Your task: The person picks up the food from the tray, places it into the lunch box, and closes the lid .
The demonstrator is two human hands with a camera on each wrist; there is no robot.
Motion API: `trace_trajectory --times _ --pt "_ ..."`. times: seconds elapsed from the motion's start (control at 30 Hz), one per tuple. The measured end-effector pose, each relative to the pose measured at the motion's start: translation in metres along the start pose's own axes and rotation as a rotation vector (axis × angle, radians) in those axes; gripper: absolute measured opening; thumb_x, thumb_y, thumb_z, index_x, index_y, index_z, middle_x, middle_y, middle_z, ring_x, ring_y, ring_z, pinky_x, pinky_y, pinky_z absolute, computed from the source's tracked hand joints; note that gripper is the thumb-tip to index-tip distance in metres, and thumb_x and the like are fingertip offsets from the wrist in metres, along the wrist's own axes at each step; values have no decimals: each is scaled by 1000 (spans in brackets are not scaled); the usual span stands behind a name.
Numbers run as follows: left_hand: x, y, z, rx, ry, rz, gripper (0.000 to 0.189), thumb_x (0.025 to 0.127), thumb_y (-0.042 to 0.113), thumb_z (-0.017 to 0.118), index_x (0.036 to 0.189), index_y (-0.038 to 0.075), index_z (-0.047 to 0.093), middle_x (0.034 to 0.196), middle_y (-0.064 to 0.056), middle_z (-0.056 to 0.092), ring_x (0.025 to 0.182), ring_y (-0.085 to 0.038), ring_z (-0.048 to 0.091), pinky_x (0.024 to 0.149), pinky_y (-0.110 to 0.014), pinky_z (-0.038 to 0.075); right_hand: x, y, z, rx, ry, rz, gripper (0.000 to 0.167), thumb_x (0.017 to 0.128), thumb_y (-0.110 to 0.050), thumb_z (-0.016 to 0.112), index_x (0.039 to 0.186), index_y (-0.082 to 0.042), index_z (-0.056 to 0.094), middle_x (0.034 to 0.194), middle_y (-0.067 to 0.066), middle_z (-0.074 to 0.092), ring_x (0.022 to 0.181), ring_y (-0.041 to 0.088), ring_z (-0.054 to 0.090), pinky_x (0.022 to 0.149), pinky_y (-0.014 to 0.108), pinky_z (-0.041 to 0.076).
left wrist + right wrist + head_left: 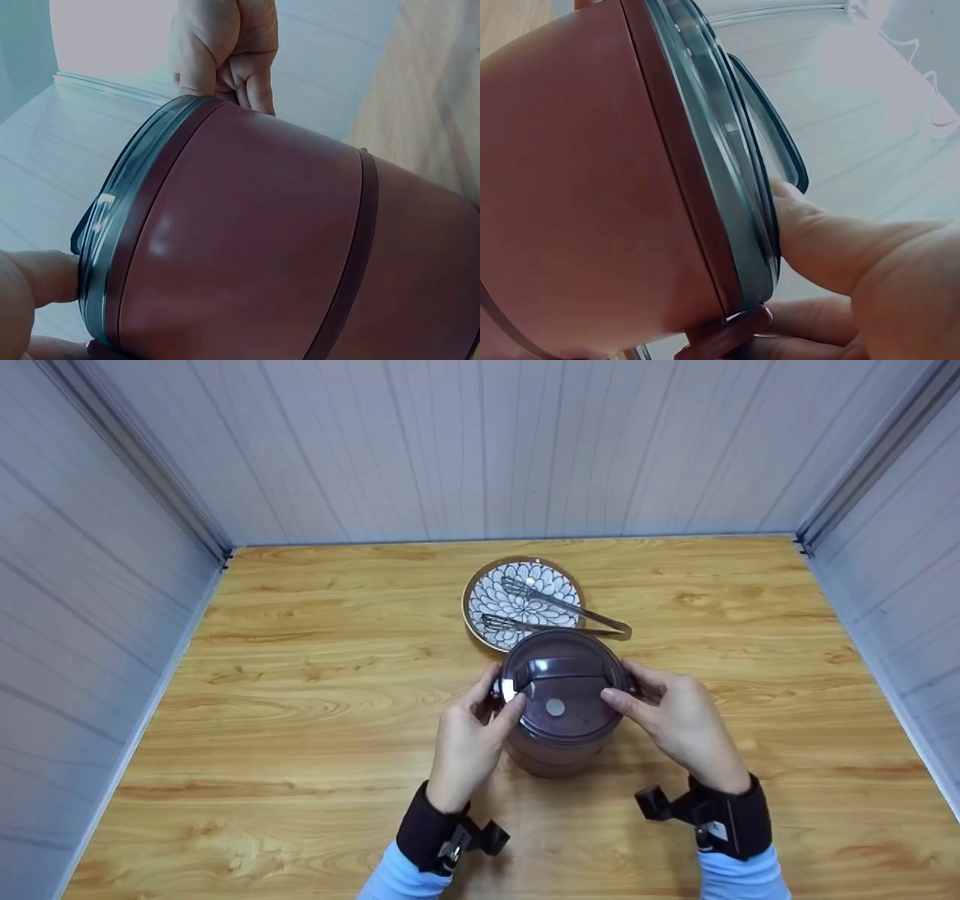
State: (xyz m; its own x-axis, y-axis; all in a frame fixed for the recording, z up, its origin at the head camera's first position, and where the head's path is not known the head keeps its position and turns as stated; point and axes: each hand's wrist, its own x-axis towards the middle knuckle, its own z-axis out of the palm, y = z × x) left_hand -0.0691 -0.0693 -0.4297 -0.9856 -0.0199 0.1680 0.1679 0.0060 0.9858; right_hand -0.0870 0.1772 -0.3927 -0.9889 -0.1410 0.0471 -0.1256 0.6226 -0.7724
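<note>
A reddish-brown round canister (247, 202) stands on the table with a dark, see-through lid (566, 724) on top. A raised handle (566, 667) crosses the lid, and a small pale disc (555, 707) lies in front of it. My left hand (466, 739) grips the left side of the rim, thumb on the lid's edge and fingers beneath a side tab. On the opposite side my right hand (682, 724) holds likewise, its thumb pressing the lid and its fingers under a tab (727, 337). The canister hides part of the fingers.
Behind the canister sits a flower-patterned plate (471, 598) with a brown rim. Metal tongs (611, 631) lie across it, their bent end reaching past the plate's right side. Pale panel walls (480, 450) enclose the wooden table (300, 720) at the back and both sides.
</note>
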Motion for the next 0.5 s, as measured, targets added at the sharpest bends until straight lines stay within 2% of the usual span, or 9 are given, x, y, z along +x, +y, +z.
trace_trajectory --times 0.27,0.5 --pt "2 0 -1 13 -7 3 62 92 13 72 140 -13 44 143 -30 44 129 -31 50 101 -26 44 1 4 0 26 -5 17 72 88 -46 71 138 3 55 133 21 58 118 30 60 91 32 52" --pt "3 2 -3 44 -29 -8 62 92 14 72 141 -11 44 144 -28 44 130 -30 49 102 -25 43 2 7 0 102 -23 61 75 86 -51 72 139 0 55 134 19 58 121 28 58 92 28 51"
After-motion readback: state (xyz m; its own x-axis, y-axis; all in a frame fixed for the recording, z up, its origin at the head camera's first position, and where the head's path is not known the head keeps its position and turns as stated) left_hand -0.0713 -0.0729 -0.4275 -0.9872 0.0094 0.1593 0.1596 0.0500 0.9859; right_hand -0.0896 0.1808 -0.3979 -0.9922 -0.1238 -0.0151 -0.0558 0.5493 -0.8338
